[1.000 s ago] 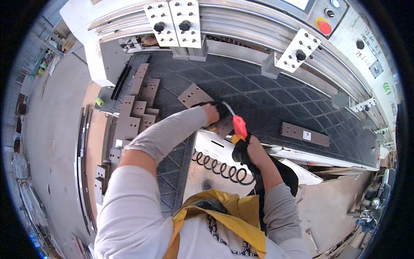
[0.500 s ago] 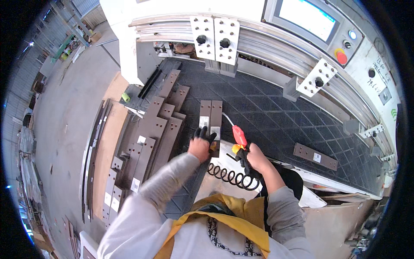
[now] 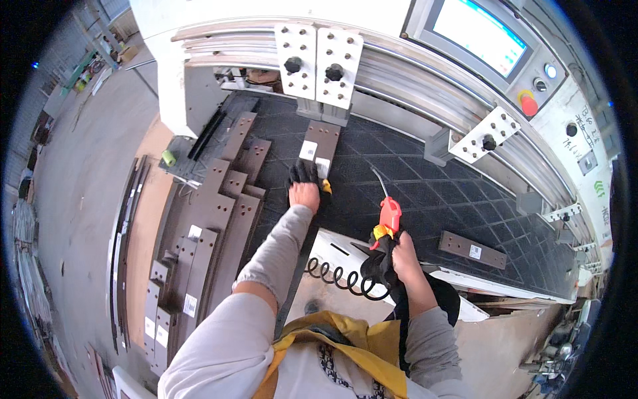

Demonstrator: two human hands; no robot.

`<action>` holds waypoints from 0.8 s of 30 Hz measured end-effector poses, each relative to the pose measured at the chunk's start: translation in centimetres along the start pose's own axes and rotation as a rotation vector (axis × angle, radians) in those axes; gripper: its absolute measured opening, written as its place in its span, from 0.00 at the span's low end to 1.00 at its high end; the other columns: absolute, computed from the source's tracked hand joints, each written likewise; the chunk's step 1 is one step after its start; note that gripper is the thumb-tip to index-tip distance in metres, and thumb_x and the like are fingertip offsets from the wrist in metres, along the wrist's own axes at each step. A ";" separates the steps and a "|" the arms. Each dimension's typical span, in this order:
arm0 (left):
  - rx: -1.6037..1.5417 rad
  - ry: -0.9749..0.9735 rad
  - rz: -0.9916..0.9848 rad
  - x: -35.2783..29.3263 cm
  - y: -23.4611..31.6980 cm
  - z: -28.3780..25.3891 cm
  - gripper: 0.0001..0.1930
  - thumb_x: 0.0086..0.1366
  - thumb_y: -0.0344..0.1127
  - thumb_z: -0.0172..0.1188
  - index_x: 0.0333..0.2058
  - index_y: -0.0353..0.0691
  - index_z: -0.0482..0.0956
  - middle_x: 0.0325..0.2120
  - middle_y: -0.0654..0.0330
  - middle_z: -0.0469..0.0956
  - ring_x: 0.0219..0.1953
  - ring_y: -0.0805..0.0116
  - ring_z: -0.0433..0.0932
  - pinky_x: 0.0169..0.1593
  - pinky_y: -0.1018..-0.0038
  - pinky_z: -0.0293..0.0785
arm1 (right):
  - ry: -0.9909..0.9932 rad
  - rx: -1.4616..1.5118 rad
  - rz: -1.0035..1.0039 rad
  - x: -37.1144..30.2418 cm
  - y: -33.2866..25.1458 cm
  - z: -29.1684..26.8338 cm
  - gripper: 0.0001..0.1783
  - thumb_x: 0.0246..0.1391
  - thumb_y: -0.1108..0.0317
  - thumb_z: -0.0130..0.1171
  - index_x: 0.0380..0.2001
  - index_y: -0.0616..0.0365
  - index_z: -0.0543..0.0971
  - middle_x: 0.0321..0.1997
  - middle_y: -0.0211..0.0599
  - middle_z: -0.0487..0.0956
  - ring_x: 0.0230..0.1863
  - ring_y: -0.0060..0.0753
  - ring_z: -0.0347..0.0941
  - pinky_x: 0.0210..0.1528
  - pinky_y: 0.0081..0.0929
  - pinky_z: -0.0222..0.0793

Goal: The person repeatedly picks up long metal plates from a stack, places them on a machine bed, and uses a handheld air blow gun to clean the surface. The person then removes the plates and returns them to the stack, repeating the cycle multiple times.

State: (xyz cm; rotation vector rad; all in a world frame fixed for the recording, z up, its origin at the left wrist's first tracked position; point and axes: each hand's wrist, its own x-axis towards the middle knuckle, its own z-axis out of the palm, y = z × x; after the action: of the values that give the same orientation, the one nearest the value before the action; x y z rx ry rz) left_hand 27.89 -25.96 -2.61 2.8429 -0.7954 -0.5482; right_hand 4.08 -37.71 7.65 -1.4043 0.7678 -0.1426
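My left hand [image 3: 305, 186], with black covering on its fingers, is closed over the near ends of two brown drilled boards [image 3: 323, 135] lying side by side. White labels show on the boards just ahead of the fingertips. Their far ends reach to just below a pair of white clamp plates [image 3: 332, 70]. In my right hand [image 3: 392, 256] is a red air blow gun [image 3: 390, 214], its thin metal nozzle pointing away and up to the left. A black coiled hose [image 3: 345, 282] hangs below that hand.
Several brown drilled boards [image 3: 212, 199] lie stacked at the left. Another brown board [image 3: 472, 251] rests on the black worktop [image 3: 412, 179] at the right. A white machine with rails, another clamp plate [image 3: 484, 136] and a screen panel [image 3: 478, 33] spans the far side.
The two boards have slid away from me, toward the clamp plates, with my left hand on them. The blow gun has moved slightly right, and its nozzle is now apart from the boards.
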 end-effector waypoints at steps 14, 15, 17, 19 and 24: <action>0.090 0.187 0.015 8.8 2.1 -1.3 0.12 0.57 0.34 0.47 0.25 0.40 0.80 0.26 0.52 0.79 0.32 0.55 0.78 0.35 0.61 0.75 | 0.519 -0.048 -0.290 -5.7 -4.1 -11.1 0.13 0.51 0.70 0.52 0.40 0.63 0.72 0.33 0.31 0.74 0.32 0.25 0.68 0.35 0.24 0.63; 0.096 0.232 0.022 9.3 1.2 -0.6 0.12 0.57 0.35 0.47 0.26 0.40 0.80 0.27 0.52 0.79 0.32 0.55 0.78 0.35 0.60 0.75 | 0.583 -0.086 -0.354 -6.5 -4.8 -12.9 0.13 0.52 0.70 0.52 0.40 0.63 0.72 0.32 0.29 0.73 0.32 0.23 0.67 0.34 0.22 0.63; 0.059 0.247 0.064 8.6 1.7 -1.3 0.12 0.57 0.34 0.47 0.26 0.41 0.80 0.27 0.53 0.79 0.32 0.55 0.78 0.36 0.62 0.74 | 0.719 -0.053 -0.368 -8.9 -7.5 -17.2 0.10 0.52 0.69 0.50 0.38 0.60 0.72 0.30 0.27 0.71 0.31 0.20 0.66 0.32 0.20 0.62; 0.132 0.314 0.069 9.1 1.3 -0.8 0.11 0.56 0.34 0.47 0.23 0.41 0.80 0.26 0.52 0.78 0.30 0.55 0.78 0.35 0.62 0.74 | 0.790 0.296 -0.395 -10.5 -11.2 -21.2 0.10 0.55 0.65 0.44 0.36 0.57 0.71 0.29 0.28 0.72 0.31 0.22 0.68 0.30 0.22 0.63; 0.099 0.630 0.131 13.0 -1.7 3.7 0.09 0.55 0.31 0.48 0.26 0.38 0.79 0.26 0.51 0.77 0.33 0.51 0.76 0.37 0.59 0.72 | 1.002 0.072 -0.495 -10.4 -20.3 -27.7 0.08 0.52 0.69 0.47 0.33 0.61 0.71 0.27 0.31 0.72 0.25 0.25 0.68 0.26 0.26 0.63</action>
State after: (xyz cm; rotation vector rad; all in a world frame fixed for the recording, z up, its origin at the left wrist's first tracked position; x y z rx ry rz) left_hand 37.64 -31.51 -10.38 2.7507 -0.8755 0.4016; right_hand -12.21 -59.31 31.20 -1.3959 1.1753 -1.3161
